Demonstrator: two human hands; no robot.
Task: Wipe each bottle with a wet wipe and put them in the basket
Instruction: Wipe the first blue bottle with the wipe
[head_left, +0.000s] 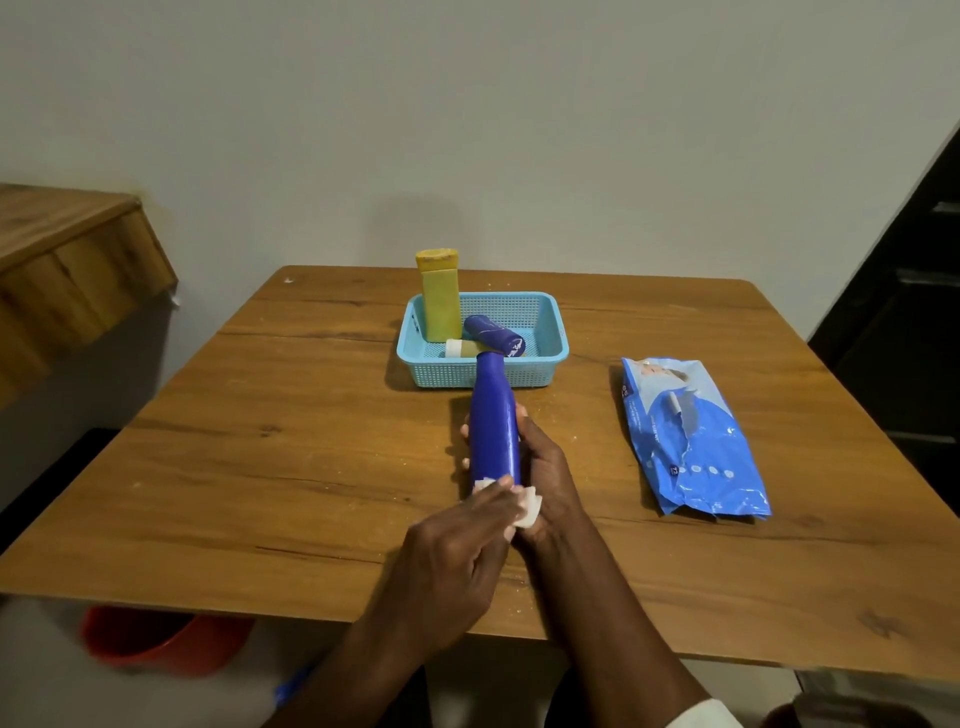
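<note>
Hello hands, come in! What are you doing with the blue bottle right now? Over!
Right hand grips tall blue bottle. Left hand pinches wet wipe at its base. Three bottles already in basket. Nothing in the way.

Both your hands are raised in front of you, close together, working at one spot.

Your right hand (545, 467) lies palm-in along the right side of the blue bottle (494, 426), fingers wrapped round behind it so that their tips show at its left edge, thumb up near the top of the grip. Your left hand (457, 551) reaches in from lower left with its back to the camera, fingers stretched forward and pinching a white wet wipe (524, 506) against the bottle's lower end. The two bare forearms converge from the bottom edge, the left crossing in front of the right wrist.
</note>
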